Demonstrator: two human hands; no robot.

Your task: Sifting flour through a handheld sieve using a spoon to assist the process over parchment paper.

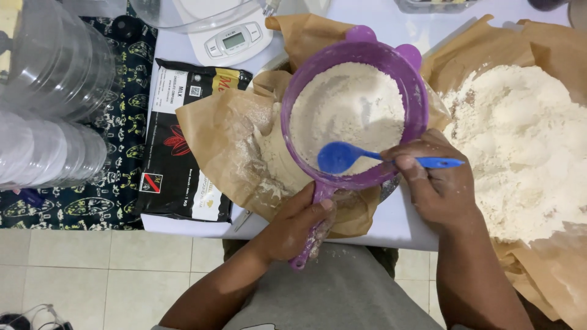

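Left hand (298,221) curled in a grip, right hand (431,183) pinching, both flour-dusted.

White scale (229,38), black packet (177,146), clear plastic tubs (52,91) nr table edge.

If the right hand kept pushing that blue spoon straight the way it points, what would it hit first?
The right hand aims the blue spoon leftward across the purple sieve. It would probably meet the flour in the sieve first, then the sieve's far wall; depth is unclear.
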